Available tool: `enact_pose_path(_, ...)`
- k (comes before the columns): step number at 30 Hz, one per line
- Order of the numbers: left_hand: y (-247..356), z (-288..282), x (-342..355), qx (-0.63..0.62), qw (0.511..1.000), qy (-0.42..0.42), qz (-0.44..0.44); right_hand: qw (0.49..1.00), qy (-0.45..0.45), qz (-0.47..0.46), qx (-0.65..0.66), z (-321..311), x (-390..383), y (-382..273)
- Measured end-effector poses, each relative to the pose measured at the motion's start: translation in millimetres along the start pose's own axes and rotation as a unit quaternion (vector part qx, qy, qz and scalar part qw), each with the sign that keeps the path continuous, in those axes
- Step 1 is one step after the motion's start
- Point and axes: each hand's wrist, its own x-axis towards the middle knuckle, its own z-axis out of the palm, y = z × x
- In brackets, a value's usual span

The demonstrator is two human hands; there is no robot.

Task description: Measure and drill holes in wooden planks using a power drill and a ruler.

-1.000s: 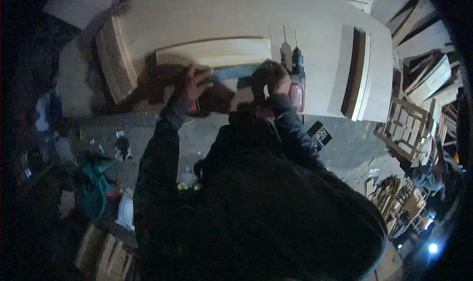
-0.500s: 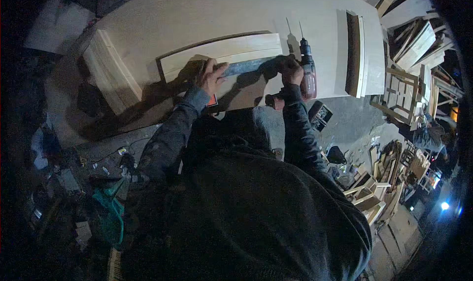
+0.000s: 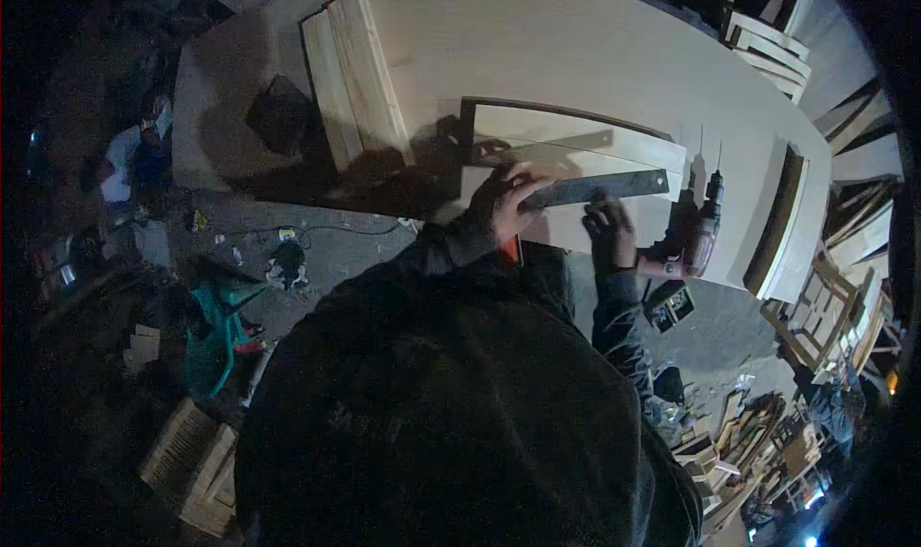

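Note:
A dark metal straightedge lies along a stack of pale curved wooden strips on the pale work table. My left hand grips the straightedge's left end, a small orange object just below it. My right hand is below the straightedge with fingers loosely bent and apart, holding nothing I can see. To its right lies a red drill with a long thin bit pointing away from me.
More wooden strips lie left and right on the table. A green plastic object is on the floor at left. Wooden scraps are piled at lower right, where a co-worker is partly visible.
The view has shifted, so the table sits further right. My right hand has come off the straightedge's right end to below it; my left hand remains at the left end.

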Motion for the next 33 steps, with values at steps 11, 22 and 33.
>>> enact_pose_path(11,-119,-151,0,0.044,0.967,0.231,-0.104,0.997,-0.006,-0.012,0.078,190,15,8)
enact_pose_path(22,-207,-210,-7,0.357,0.918,0.138,-0.109,0.988,0.083,-0.078,-0.102,161,-22,27)
enact_pose_path(33,-221,-205,0,0.315,0.938,0.132,-0.063,0.917,-0.11,-0.119,-0.364,182,-23,32)
